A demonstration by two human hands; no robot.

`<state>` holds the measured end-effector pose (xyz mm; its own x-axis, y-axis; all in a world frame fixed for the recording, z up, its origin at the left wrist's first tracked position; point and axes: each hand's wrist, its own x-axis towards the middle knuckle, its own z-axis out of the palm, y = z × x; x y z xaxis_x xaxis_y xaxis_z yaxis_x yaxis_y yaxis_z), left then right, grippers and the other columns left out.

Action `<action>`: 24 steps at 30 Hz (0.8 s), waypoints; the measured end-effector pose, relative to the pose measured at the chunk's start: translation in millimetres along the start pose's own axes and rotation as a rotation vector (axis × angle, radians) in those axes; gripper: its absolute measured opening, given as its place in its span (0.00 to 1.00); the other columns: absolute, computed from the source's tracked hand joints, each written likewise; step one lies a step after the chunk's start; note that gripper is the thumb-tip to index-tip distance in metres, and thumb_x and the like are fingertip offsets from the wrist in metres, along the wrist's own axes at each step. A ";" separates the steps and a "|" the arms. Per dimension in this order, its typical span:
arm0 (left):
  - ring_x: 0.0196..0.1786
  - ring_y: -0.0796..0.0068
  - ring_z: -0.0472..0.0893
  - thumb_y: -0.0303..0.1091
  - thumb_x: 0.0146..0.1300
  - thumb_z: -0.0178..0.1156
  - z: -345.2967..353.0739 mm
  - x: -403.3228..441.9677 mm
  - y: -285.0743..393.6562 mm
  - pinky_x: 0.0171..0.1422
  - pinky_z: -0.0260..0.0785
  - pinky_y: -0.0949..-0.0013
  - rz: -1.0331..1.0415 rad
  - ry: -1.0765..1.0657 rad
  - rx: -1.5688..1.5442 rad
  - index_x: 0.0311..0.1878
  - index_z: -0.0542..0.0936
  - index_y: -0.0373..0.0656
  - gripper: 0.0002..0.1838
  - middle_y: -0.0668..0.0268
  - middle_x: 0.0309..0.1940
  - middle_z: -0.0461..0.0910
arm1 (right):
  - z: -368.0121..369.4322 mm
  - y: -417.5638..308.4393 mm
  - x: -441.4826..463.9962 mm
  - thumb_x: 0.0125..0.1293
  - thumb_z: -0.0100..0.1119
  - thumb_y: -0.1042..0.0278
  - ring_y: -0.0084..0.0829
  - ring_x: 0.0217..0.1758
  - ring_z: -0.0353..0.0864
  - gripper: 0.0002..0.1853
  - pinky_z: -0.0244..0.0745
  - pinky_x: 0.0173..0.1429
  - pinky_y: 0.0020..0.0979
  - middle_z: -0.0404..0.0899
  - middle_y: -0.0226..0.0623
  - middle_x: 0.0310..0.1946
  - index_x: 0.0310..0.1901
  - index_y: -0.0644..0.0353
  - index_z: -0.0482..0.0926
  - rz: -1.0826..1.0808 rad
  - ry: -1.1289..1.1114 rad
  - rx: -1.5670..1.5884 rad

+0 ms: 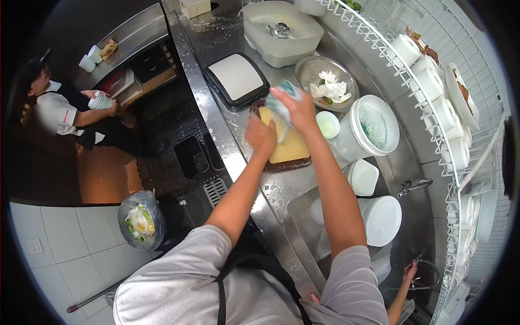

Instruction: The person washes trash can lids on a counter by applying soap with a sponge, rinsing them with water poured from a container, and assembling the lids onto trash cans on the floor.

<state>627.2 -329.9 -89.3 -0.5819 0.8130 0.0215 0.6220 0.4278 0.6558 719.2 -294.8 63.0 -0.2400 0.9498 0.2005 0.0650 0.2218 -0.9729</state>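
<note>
1. The right hand (301,112) grasps a blurred, pale green cloth or sponge (283,97) over the brown-rimmed yellow tray (292,149).
2. The left hand (261,135) touches the tray's side; whether it grips, I cannot tell.
3. The tray lies on the steel tabletop (241,130), near 1 white bucket (349,146) of green, foamy liquid.
4. Metal bowl (305,75): crumpled white paper, scraps.
5. Plastic tub (268,51): metal utensils, cloudy liquid.
6. Lined bin (127,210): food scraps.

Brown-edged yellow tray (291,149), flat, blurred greenish item (283,93)
</note>
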 end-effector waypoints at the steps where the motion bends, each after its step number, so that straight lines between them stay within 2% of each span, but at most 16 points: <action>1: 0.61 0.43 0.77 0.41 0.65 0.62 0.8 8.5 2.1 0.66 0.69 0.52 0.153 0.062 0.026 0.66 0.70 0.34 0.30 0.47 0.59 0.76 | 13.9 -0.2 7.0 0.60 0.73 0.54 0.23 0.34 0.81 0.20 0.75 0.41 0.30 0.86 0.34 0.32 0.39 0.67 0.85 0.023 -0.003 0.025; 3: 0.61 0.44 0.77 0.39 0.64 0.63 20.5 25.7 -3.4 0.68 0.68 0.53 0.459 0.178 0.077 0.64 0.72 0.38 0.28 0.50 0.58 0.77 | 33.7 -4.9 19.0 0.59 0.73 0.55 0.23 0.34 0.80 0.20 0.75 0.40 0.32 0.86 0.35 0.31 0.36 0.69 0.85 0.076 -0.004 0.075; 6: 0.66 0.47 0.73 0.35 0.62 0.63 66.8 59.2 -28.3 0.71 0.65 0.55 0.105 -0.049 -0.591 0.64 0.73 0.41 0.26 0.54 0.61 0.76 | 47.4 12.4 33.5 0.58 0.74 0.57 0.24 0.34 0.80 0.19 0.76 0.41 0.32 0.85 0.37 0.32 0.36 0.70 0.85 0.036 0.006 0.169; 8: 0.69 0.48 0.70 0.34 0.63 0.61 59.2 58.3 -29.7 0.74 0.63 0.58 0.145 -0.138 -0.504 0.64 0.74 0.42 0.25 0.54 0.64 0.73 | 49.2 13.6 14.0 0.59 0.71 0.60 0.27 0.38 0.81 0.16 0.76 0.45 0.31 0.84 0.38 0.35 0.35 0.68 0.85 0.040 0.049 0.130; 9: 0.71 0.49 0.68 0.36 0.63 0.62 69.9 60.2 -41.2 0.75 0.61 0.57 0.238 -0.103 -0.457 0.65 0.74 0.42 0.26 0.53 0.67 0.71 | 48.6 12.7 4.6 0.59 0.70 0.61 0.28 0.40 0.81 0.14 0.76 0.47 0.31 0.84 0.39 0.37 0.35 0.67 0.85 0.036 0.069 0.109; 10: 0.73 0.50 0.66 0.38 0.64 0.62 79.8 62.1 -52.2 0.77 0.59 0.57 0.330 -0.063 -0.407 0.66 0.74 0.42 0.27 0.53 0.69 0.69 | 47.4 33.9 -5.9 0.59 0.70 0.63 0.30 0.41 0.82 0.14 0.77 0.48 0.32 0.84 0.42 0.40 0.37 0.68 0.84 0.078 0.165 0.116; 11: 0.75 0.51 0.64 0.41 0.64 0.62 90.8 64.3 -63.7 0.78 0.57 0.56 0.418 -0.018 -0.358 0.66 0.74 0.43 0.28 0.53 0.71 0.67 | 41.4 27.6 -25.0 0.60 0.70 0.64 0.30 0.42 0.82 0.15 0.78 0.49 0.33 0.84 0.41 0.40 0.40 0.68 0.83 0.094 0.205 0.055; 12: 0.75 0.51 0.63 0.43 0.64 0.63 61.7 49.3 -51.6 0.79 0.56 0.55 0.544 0.039 -0.328 0.66 0.75 0.43 0.28 0.52 0.72 0.67 | 31.5 19.0 -44.9 0.60 0.70 0.65 0.29 0.42 0.82 0.16 0.78 0.50 0.33 0.84 0.41 0.41 0.43 0.69 0.82 0.105 0.248 -0.007; 13: 0.76 0.51 0.63 0.45 0.64 0.63 34.4 35.7 -38.2 0.79 0.56 0.54 0.673 0.102 -0.302 0.65 0.76 0.43 0.28 0.52 0.72 0.66 | 9.9 43.5 -55.3 0.58 0.74 0.64 0.32 0.43 0.84 0.21 0.79 0.49 0.35 0.85 0.41 0.42 0.49 0.68 0.81 0.121 0.210 -0.074; 14: 0.76 0.51 0.62 0.46 0.65 0.63 11.5 25.4 -29.8 0.79 0.55 0.53 0.864 -0.012 -0.195 0.64 0.77 0.43 0.27 0.50 0.72 0.66 | -8.5 58.1 -69.4 0.58 0.74 0.64 0.31 0.42 0.84 0.21 0.78 0.49 0.34 0.85 0.40 0.41 0.49 0.67 0.82 0.028 0.282 -0.148; 16: 0.77 0.52 0.61 0.48 0.66 0.61 -20.4 3.4 -30.0 0.80 0.53 0.52 1.250 -0.263 0.042 0.61 0.79 0.42 0.26 0.48 0.72 0.65 | -43.2 56.8 -102.8 0.57 0.74 0.64 0.29 0.41 0.83 0.19 0.78 0.48 0.34 0.85 0.39 0.41 0.47 0.67 0.83 0.114 0.479 -0.109; 17: 0.76 0.52 0.63 0.49 0.66 0.61 -22.9 -3.0 -35.2 0.78 0.57 0.53 1.323 -0.288 0.088 0.60 0.80 0.41 0.26 0.47 0.72 0.66 | -62.5 60.3 -116.6 0.58 0.73 0.64 0.27 0.38 0.82 0.16 0.78 0.45 0.33 0.85 0.38 0.38 0.42 0.68 0.84 0.173 0.590 -0.184; 19: 0.73 0.52 0.68 0.52 0.67 0.59 -24.4 -13.9 -40.3 0.74 0.63 0.55 1.473 -0.337 0.189 0.57 0.81 0.39 0.26 0.46 0.70 0.67 | -102.8 54.8 -138.2 0.59 0.72 0.63 0.26 0.35 0.82 0.15 0.77 0.42 0.32 0.85 0.38 0.33 0.38 0.70 0.84 0.235 0.603 -0.158; 22: 0.57 0.52 0.82 0.56 0.66 0.60 4.6 -33.3 -46.6 0.58 0.75 0.57 1.341 -0.689 0.423 0.58 0.80 0.39 0.30 0.44 0.59 0.78 | -127.9 56.4 -158.5 0.59 0.71 0.62 0.26 0.32 0.81 0.16 0.76 0.40 0.32 0.85 0.36 0.31 0.36 0.69 0.84 0.216 0.802 -0.108; 24: 0.46 0.53 0.85 0.55 0.66 0.59 8.0 -53.4 -30.7 0.48 0.77 0.56 1.132 -0.662 0.397 0.55 0.81 0.39 0.27 0.48 0.47 0.83 | -124.9 62.0 -159.6 0.59 0.72 0.61 0.27 0.32 0.81 0.16 0.76 0.40 0.32 0.85 0.36 0.31 0.36 0.69 0.84 0.238 0.860 -0.072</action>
<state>643.4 -383.3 -116.7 0.6275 0.7777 -0.0389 0.7576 -0.5983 0.2608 882.6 -405.1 -15.0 0.5952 0.8026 0.0393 0.0880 -0.0165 -0.9960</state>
